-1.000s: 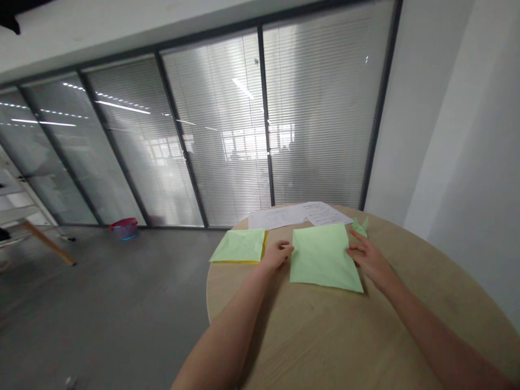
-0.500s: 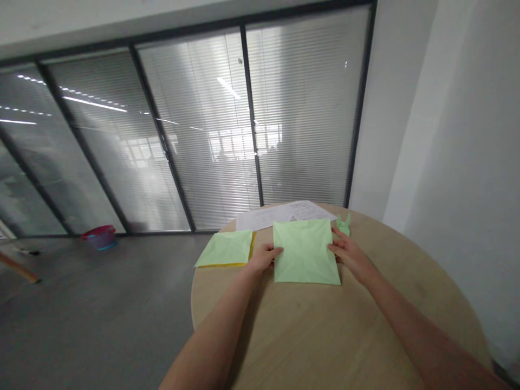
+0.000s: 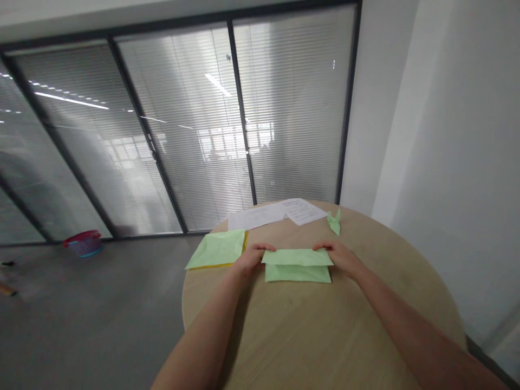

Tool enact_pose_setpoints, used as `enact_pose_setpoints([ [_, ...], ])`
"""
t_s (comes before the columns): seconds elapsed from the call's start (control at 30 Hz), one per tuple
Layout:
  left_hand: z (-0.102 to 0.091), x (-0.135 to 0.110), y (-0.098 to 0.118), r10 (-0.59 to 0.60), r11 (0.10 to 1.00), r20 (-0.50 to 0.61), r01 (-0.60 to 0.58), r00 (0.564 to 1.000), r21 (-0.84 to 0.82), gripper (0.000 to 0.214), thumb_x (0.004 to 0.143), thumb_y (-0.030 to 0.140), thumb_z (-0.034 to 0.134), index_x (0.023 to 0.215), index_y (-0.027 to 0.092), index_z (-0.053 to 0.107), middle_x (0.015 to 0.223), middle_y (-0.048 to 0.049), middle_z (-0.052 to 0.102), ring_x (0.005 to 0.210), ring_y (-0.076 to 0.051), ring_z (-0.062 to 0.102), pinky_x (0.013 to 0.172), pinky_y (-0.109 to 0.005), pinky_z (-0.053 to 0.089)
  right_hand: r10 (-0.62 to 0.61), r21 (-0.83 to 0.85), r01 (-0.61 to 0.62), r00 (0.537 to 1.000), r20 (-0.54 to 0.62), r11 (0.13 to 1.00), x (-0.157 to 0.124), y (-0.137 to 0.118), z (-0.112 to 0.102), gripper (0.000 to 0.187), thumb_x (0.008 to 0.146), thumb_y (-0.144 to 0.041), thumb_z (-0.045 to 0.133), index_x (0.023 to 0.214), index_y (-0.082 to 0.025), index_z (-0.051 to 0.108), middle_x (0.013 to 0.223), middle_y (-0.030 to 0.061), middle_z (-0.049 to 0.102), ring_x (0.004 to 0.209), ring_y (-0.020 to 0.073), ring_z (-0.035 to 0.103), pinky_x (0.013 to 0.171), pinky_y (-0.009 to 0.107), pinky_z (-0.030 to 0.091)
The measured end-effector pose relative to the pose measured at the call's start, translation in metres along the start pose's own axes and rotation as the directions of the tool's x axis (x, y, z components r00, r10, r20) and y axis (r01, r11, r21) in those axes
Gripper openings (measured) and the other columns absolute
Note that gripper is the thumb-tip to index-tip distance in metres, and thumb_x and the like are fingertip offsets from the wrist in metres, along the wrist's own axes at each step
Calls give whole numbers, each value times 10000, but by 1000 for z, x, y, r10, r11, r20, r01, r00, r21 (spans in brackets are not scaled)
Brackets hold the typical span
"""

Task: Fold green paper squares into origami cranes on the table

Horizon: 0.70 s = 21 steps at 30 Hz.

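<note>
A: What lay on the round table?

B: White printed papers at the far edge, their writing too small to read. A green-on-yellow stack sat at the left. The green sheet was in the middle, doubled over, its long axis running left to right.

A: And the hands?

B: The left hand was at its left end and the right hand at its right end, equally near. Each grip was clamped on a corner of the upper flap. A small folded green figure sat beyond the right hand.

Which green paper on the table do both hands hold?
The middle green sheet, doubled over, gripped by left hand and right hand. The green stack at left and small green figure lie untouched.
</note>
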<state>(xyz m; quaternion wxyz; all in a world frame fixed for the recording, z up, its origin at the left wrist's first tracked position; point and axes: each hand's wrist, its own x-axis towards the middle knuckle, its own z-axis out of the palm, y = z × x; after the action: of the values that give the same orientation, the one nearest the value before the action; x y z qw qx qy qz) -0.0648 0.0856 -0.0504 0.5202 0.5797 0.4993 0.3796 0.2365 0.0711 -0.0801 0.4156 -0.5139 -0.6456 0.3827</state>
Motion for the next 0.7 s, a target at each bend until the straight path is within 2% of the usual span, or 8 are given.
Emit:
enact_pose_setpoints([
  [0.17, -5, 0, 5, 0, 987, -7, 1, 1000, 163, 198, 671, 135, 599, 799, 131, 750, 836, -93, 755, 769, -226, 702, 685, -330, 560, -146, -193, 154, 988, 59, 969, 4, 4, -6, 324, 754, -142, 505, 896, -189, 792, 1074, 76, 758, 1001, 226, 678, 969, 390, 481],
  [0.23, -6, 0, 11, 50, 969, -32, -41, 998, 245, 226, 670, 94, 553, 758, 142, 755, 883, -96, 757, 892, -251, 694, 791, -362, 556, -201, -240, 209, 978, 56, 948, 4, 1, -9, 357, 730, -102, 485, 884, -176, 798, 1128, 94, 744, 1072, 231, 659, 1022, 389, 447],
  [0.33, -3, -2, 22, 181, 926, -76, -144, 981, 349, 298, 691, 54, 511, 782, 179, 767, 1076, -76, 743, 1143, -244, 612, 1024, -356, 453, -204, -268, 194, 979, -8, 944, 3, -6, -10, 361, 737, -118, 496, 938, -161, 794, 1154, 105, 735, 1108, 244, 647, 1034, 383, 440],
  [0.37, 0, -4, 26, 233, 897, -56, -192, 971, 397, 310, 711, 58, 515, 816, 189, 776, 1109, -66, 737, 1159, -233, 603, 1058, -342, 422, -191, -268, 177, 981, -26, 947, 2, -9, -9, 364, 757, -138, 495, 970, -166, 789, 1140, 100, 740, 1093, 247, 653, 1020, 385, 452],
  [0.43, 8, -9, 31, 351, 735, 105, -343, 930, 584, 302, 778, 118, 529, 907, 200, 790, 1068, -64, 752, 1066, -230, 647, 1018, -336, 444, -160, -255, 151, 987, -14, 955, -1, -16, -7, 388, 795, -164, 470, 1031, -184, 778, 1100, 86, 754, 1051, 247, 669, 987, 392, 478],
  [0.5, 15, -15, 34, 354, 608, 268, -438, 896, 662, 271, 823, 189, 549, 935, 211, 796, 1007, -58, 769, 976, -229, 677, 948, -321, 475, -135, -238, 136, 991, 21, 962, -4, -22, -5, 408, 805, -157, 442, 1034, -186, 778, 1108, 84, 755, 1069, 243, 669, 1006, 398, 469],
  [0.57, 20, -20, 34, 328, 580, 328, -463, 886, 670, 275, 842, 218, 547, 955, 223, 798, 981, -49, 778, 924, -222, 692, 880, -300, 491, -126, -213, 128, 992, 24, 969, -7, -26, -5, 402, 816, -160, 425, 1002, -179, 781, 1120, 89, 752, 1105, 240, 660, 1042, 406, 445],
  [0.7, 23, -25, 34, 296, 580, 353, -461, 888, 672, 282, 830, 257, 586, 1016, 245, 797, 1015, -41, 781, 920, -231, 697, 852, -292, 487, -97, -127, 94, 995, -21, 988, -9, -32, -6, 362, 829, -195, 441, 970, -159, 772, 1087, 106, 757, 1081, 240, 670, 1027, 412, 455],
])
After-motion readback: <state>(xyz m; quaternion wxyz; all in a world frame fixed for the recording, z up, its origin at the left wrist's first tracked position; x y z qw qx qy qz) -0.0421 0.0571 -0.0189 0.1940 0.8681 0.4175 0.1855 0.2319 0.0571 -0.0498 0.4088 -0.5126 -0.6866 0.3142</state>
